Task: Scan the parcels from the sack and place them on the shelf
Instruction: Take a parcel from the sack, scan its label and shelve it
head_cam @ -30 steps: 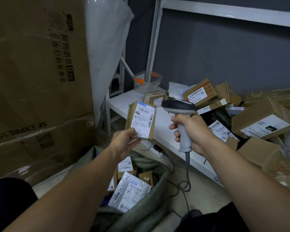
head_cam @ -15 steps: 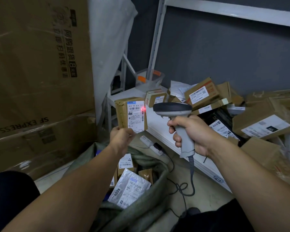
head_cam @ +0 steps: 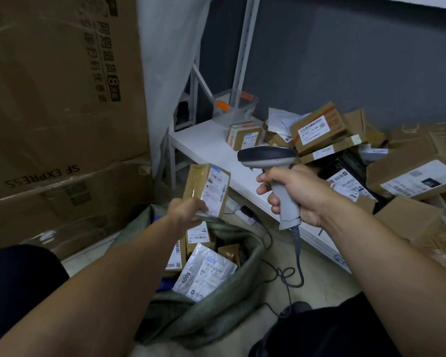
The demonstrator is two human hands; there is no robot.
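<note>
My left hand (head_cam: 184,211) grips a small brown parcel (head_cam: 207,190) by its lower edge, white label facing right, held above the green sack (head_cam: 211,313). My right hand (head_cam: 298,195) holds a grey barcode scanner (head_cam: 271,161), its head pointing left toward the parcel's label; no red beam shows on the label. The sack lies open on the floor between my arms, with several labelled parcels (head_cam: 204,273) inside. The low white shelf (head_cam: 204,144) behind carries a pile of scanned boxes (head_cam: 317,130) at its right.
Big taped cardboard boxes (head_cam: 57,112) stand at the left. A clear plastic tub (head_cam: 234,105) sits at the shelf's back corner beside the grey upright post (head_cam: 243,50). The scanner's cable (head_cam: 294,269) coils on the floor. A power strip (head_cam: 243,215) lies under the shelf edge.
The red scan dot on the label is gone. My left hand has lowered the parcel slightly and tilted it; the scanner stays in about the same spot.
</note>
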